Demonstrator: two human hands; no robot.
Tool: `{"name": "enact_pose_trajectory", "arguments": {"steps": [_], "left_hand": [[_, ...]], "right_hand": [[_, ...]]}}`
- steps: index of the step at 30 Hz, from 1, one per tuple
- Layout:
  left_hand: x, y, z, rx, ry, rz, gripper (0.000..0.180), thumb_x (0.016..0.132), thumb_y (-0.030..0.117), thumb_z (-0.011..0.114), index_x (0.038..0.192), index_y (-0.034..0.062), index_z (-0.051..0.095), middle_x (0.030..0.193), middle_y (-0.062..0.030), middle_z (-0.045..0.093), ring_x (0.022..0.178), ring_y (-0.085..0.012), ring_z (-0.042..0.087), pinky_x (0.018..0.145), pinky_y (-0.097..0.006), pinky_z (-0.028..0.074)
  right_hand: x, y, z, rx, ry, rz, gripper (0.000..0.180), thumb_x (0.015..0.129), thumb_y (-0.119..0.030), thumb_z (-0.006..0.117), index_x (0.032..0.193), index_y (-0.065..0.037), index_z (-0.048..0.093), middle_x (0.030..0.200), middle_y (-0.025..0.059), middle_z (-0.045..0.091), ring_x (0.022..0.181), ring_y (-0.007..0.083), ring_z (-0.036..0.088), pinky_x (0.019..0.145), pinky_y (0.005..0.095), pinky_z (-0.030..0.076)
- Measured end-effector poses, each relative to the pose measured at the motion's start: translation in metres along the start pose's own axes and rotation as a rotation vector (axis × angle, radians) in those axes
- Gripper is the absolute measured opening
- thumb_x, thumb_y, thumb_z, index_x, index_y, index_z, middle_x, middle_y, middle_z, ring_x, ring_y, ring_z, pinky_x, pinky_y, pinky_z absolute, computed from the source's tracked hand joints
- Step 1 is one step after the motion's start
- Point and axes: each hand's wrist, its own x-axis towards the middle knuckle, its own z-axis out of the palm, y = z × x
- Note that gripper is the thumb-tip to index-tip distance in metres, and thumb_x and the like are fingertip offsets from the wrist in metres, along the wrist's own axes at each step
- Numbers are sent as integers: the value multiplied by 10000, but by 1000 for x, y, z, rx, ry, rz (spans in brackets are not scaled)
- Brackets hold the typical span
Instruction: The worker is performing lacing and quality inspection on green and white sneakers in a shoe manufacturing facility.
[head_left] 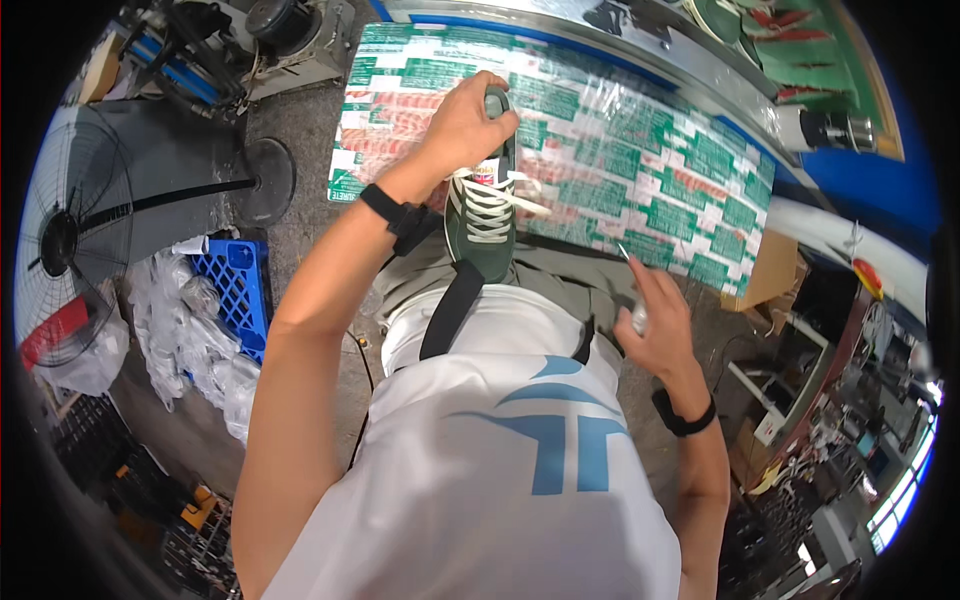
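Note:
A dark green sneaker [482, 245] with white laces points its toe toward me, over the near edge of a board covered in green-and-white printed wrap [600, 150]. My left hand [472, 125] is closed round its heel end, at the far side. One pale lace end [530, 208] sticks out to the right of the shoe. Off to the right and nearer me, my right hand [660, 315] grips a slender pointed metal tool [625, 253], its tip aimed away from me. Part of a pale rounded handle shows in the palm; the exact kind of tool is unclear.
A metal-edged bench [690, 80] runs behind the board, with more shoes in a green tray [800, 60] at far right. On the left stand a fan [60, 240], a blue plastic crate [235, 290] and plastic bags [185, 330]. A cardboard box [775, 270] stands right.

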Motion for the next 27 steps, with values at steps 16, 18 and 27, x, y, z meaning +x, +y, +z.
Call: {"name": "enact_pose_trajectory", "arguments": {"steps": [16, 18, 27], "left_hand": [[-26, -1, -2, -192, -25, -78, 537, 991, 137, 814, 1461, 10, 585, 1124, -72, 727, 995, -154, 698, 868, -335, 591], [-33, -5, 2, -242, -58, -67, 508, 1004, 111, 793, 1462, 29, 589, 1062, -58, 711, 935, -152, 689, 827, -335, 589], [-46, 13, -6, -365, 19, -80, 466, 945, 17, 740, 1398, 50, 636, 1186, -74, 743, 1058, -159, 712, 949, -341, 584]], "right_hand": [[56, -43, 20, 92, -204, -323, 859, 816, -168, 808, 1604, 50, 544, 1207, 219, 632, 1105, 418, 631, 990, 514, 523], [45, -44, 13, 136, -207, -305, 871, 827, -183, 814, 1618, 51, 535, 1251, 229, 645, 1151, 416, 641, 1036, 496, 529], [71, -60, 33, -2, -152, -329, 798, 838, -231, 789, 1543, 73, 571, 1130, 198, 618, 1042, 381, 624, 957, 504, 528]]}}
